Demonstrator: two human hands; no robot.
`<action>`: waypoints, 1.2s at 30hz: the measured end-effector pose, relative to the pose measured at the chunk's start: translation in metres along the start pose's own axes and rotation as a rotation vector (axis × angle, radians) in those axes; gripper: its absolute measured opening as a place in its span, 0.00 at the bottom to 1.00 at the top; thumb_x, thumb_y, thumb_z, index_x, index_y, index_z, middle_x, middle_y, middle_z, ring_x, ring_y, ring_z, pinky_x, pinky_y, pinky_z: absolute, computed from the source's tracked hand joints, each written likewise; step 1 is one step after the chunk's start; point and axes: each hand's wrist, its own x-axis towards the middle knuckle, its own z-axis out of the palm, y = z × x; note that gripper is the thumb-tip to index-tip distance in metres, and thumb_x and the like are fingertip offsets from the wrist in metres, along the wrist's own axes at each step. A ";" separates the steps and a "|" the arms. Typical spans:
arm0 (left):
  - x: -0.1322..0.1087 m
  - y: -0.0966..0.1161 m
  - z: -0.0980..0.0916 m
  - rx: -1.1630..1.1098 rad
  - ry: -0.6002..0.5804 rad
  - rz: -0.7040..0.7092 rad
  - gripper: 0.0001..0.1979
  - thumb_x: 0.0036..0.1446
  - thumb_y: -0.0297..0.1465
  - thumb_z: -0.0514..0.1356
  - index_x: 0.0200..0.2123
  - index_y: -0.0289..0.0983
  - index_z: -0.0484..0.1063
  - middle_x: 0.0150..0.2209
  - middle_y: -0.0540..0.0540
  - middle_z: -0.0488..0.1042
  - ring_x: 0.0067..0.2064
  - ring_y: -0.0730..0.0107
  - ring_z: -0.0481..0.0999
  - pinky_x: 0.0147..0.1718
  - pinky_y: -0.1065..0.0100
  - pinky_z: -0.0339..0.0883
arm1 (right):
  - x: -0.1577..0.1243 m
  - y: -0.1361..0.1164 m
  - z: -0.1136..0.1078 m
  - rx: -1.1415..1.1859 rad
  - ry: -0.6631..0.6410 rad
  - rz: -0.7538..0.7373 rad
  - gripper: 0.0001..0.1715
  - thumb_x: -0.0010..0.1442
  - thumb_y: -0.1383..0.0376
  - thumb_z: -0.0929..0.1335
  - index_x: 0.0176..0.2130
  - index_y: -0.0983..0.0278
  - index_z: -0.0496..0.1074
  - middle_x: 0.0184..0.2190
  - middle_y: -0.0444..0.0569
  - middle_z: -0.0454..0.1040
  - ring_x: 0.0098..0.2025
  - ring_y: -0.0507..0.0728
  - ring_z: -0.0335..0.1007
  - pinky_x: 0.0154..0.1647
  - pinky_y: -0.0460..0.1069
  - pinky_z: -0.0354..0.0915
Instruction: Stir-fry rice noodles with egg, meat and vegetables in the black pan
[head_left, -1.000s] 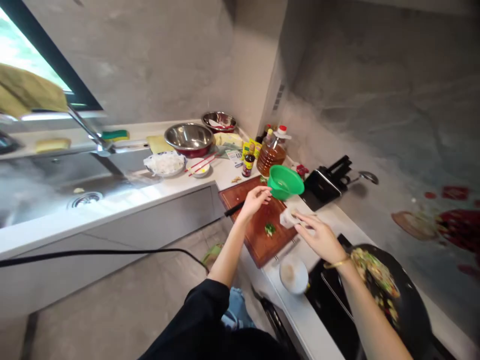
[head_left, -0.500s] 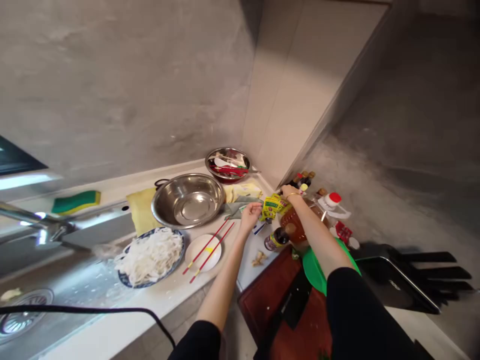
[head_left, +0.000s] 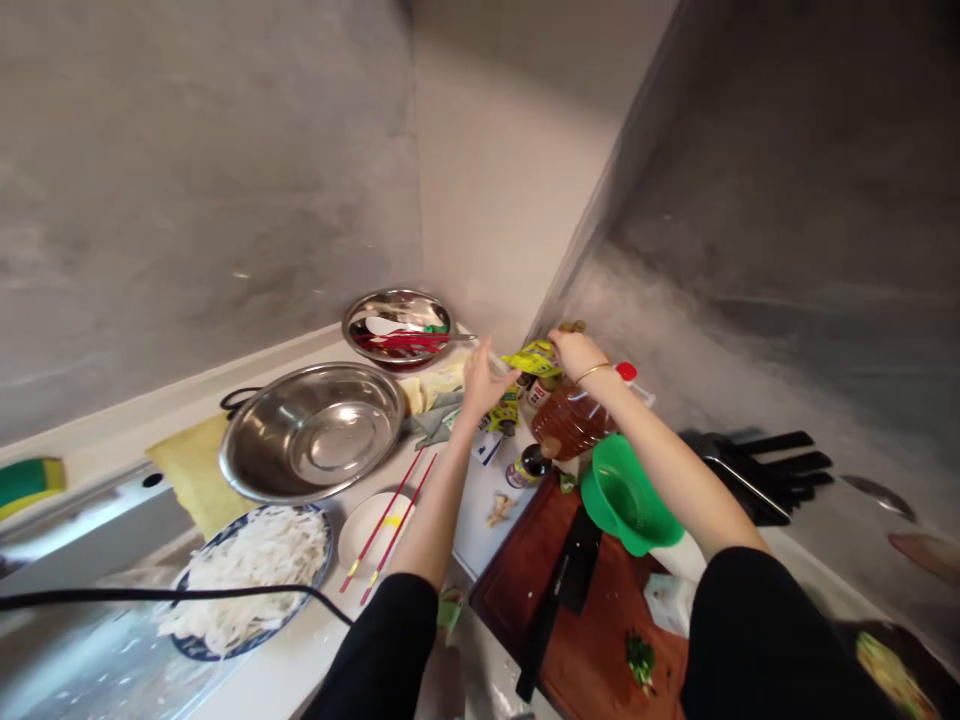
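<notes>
In the head view, I have the right hand [head_left: 582, 356] pinching a yellow packet [head_left: 531, 358] in its fingers, raised above the table [head_left: 477, 515] near the jug of amber liquid [head_left: 571, 418]. My left hand [head_left: 482, 388] has its fingers spread, thumb close to the packet; I can't tell whether they touch. Nearer the camera stand a dark bottle [head_left: 529, 467] and a green bowl [head_left: 634, 495].

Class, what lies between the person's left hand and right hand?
A shiny yellow-green packet, gripped by the right hand, its free end near the open left hand, shown in the head view.
</notes>
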 end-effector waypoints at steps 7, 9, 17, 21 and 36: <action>-0.035 0.131 -0.053 -0.041 -0.447 0.164 0.28 0.47 0.47 0.61 0.48 0.36 0.71 0.43 0.42 0.77 0.49 0.51 0.73 0.53 0.49 0.59 | -0.154 0.025 -0.072 0.352 0.398 -0.211 0.16 0.63 0.62 0.59 0.43 0.66 0.71 0.32 0.48 0.76 0.33 0.52 0.71 0.37 0.47 0.63; -0.070 0.171 -0.049 -0.216 -0.503 0.127 0.25 0.47 0.46 0.61 0.44 0.34 0.73 0.37 0.43 0.78 0.41 0.55 0.76 0.44 0.56 0.69 | -0.217 0.044 -0.074 0.444 0.511 -0.185 0.19 0.63 0.59 0.60 0.47 0.65 0.70 0.35 0.48 0.76 0.33 0.51 0.71 0.37 0.47 0.64; -0.245 0.312 0.084 -0.586 -0.414 0.048 0.24 0.47 0.44 0.63 0.42 0.32 0.73 0.39 0.42 0.77 0.41 0.59 0.77 0.41 0.60 0.72 | -0.599 0.223 0.041 0.139 0.575 0.692 0.22 0.59 0.50 0.63 0.33 0.65 0.75 0.29 0.50 0.76 0.34 0.56 0.72 0.39 0.49 0.64; -0.336 0.367 0.160 -0.614 -0.445 -0.060 0.23 0.48 0.45 0.61 0.40 0.31 0.73 0.36 0.41 0.77 0.39 0.58 0.77 0.37 0.62 0.73 | -0.760 0.279 0.157 0.134 0.162 1.156 0.28 0.58 0.51 0.64 0.49 0.68 0.70 0.42 0.59 0.74 0.43 0.61 0.71 0.40 0.51 0.64; -0.431 0.489 0.243 0.169 -0.622 0.330 0.17 0.53 0.42 0.56 0.37 0.35 0.73 0.33 0.41 0.78 0.37 0.58 0.76 0.33 0.67 0.65 | -0.833 0.313 0.275 0.416 0.143 1.133 0.27 0.64 0.62 0.55 0.58 0.68 0.61 0.44 0.60 0.73 0.41 0.60 0.73 0.42 0.52 0.66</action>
